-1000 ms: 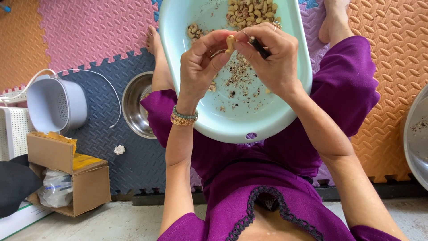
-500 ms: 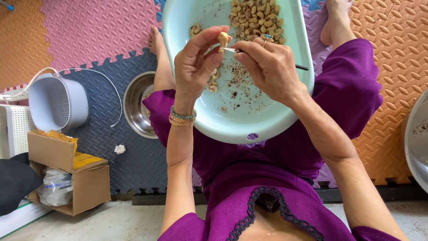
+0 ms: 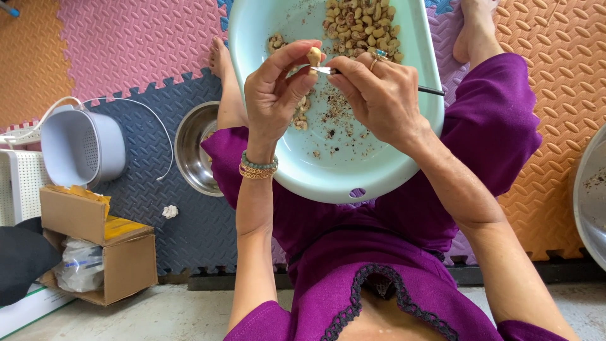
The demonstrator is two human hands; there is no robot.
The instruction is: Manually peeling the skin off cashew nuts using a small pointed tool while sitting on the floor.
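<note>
Far left of the hands: a grey basket [image 3: 81, 146] and an open cardboard box [image 3: 101, 249] sit on the foam mat [image 3: 145, 183], well apart from both hands.
Just left of the left forearm: a steel bowl [image 3: 194, 151] rests on the mat.
Left hand [image 3: 273, 95]: closed around a pale nut [image 3: 314, 55], pinched between thumb and fingertips above the basin; a beaded and a gold bracelet circle the wrist.
Nut: held roughly upright, its long axis pointing away from the person, its lower end toward the blade.
Right hand [image 3: 379, 95]: closed around a small knife [image 3: 379, 79]; the handle sticks out to the right, and the blade tip touches the nut from the right.
Key relation: the nut lies just left of the right hand; the left hand bears it, so it is the nearer.
Under the hands: a light green basin [image 3: 353, 170] on the lap, flecked with skin scraps.
Beyond the hands: a heap of nuts [image 3: 360, 25] at the basin's far end.
Far right: the rim of another steel bowl [image 3: 590, 196].
</note>
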